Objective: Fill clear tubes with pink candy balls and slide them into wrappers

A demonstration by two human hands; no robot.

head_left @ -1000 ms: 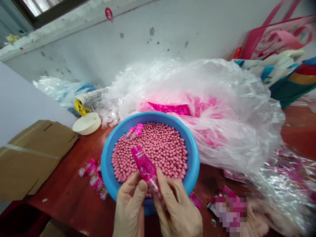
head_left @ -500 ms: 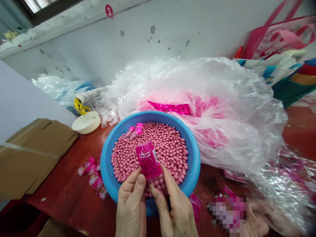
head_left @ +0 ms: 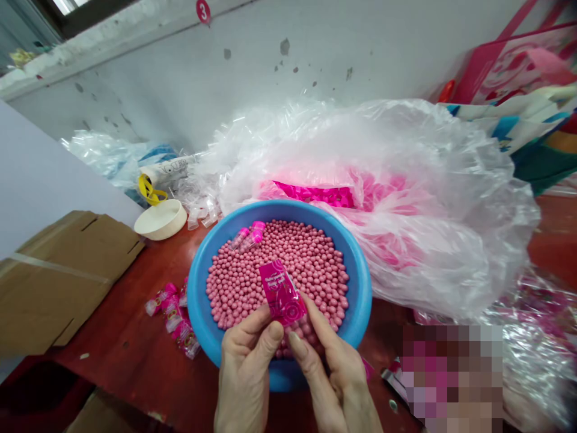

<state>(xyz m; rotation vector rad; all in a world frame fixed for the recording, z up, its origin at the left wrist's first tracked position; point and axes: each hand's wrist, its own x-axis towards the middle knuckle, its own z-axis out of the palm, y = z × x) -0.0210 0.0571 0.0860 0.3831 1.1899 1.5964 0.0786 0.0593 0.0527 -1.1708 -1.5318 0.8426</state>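
Pinching a pink printed packet (head_left: 282, 293) above the middle of a blue plastic basin (head_left: 358, 313), your left hand (head_left: 246, 367) and right hand (head_left: 336, 376) are both closed around it. Each thumb and forefinger grips the packet from one side near its lower end, which your fingers partly hide. The packet stands nearly upright, its top leaning left, and you cannot tell whether its bottom touches the pink beads (head_left: 311, 252) below. Those beads fill the basin's floor in a deep layer, with two clear tubes with pink caps (head_left: 249, 236) resting on top near the far rim. The basin sits near the front edge of a red table (head_left: 103, 343).

Toward the table's left side, a small cluster of small pink packets (head_left: 170, 316) lies just beside the basin (only a handful). Behind the basin, a large clear plastic bag (head_left: 437, 234) heaps toward the right, with magenta packets (head_left: 315, 195) showing inside it. A cream bowl (head_left: 160, 219) stands near the back of the table, and a cardboard box (head_left: 63, 282) occupies the left end. A pixelated patch covers part of the front right corner.
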